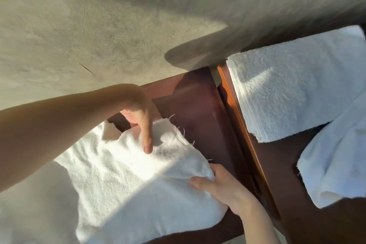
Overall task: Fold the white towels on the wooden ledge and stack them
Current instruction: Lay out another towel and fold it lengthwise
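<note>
Across the lower left of the frame, a rumpled white terry towel with frayed threads along its far edge (122, 174) lies spread over the dark reddish-brown wooden ledge (200, 105), partly in sunlight and partly in shade. From the left, the left hand (141, 123) reaches in with its wrist bent down; its thumb points straight down onto the towel near the far edge, and the other fingers are hidden behind the palm, so I cannot tell whether that grip is closed on the cloth. At lower centre, the right hand (221, 188) pinches the towel's right corner, thumb on top, fingers curled over the bunched fabric. On the right of the frame, a folded white terry towel (293, 89) lies flat beyond an orange-edged wooden seam (240, 123), and another crumpled white towel (336, 160) lies just below it, overlapping its lower edge. Behind everything rises a grey plastered wall (118, 16).
</note>
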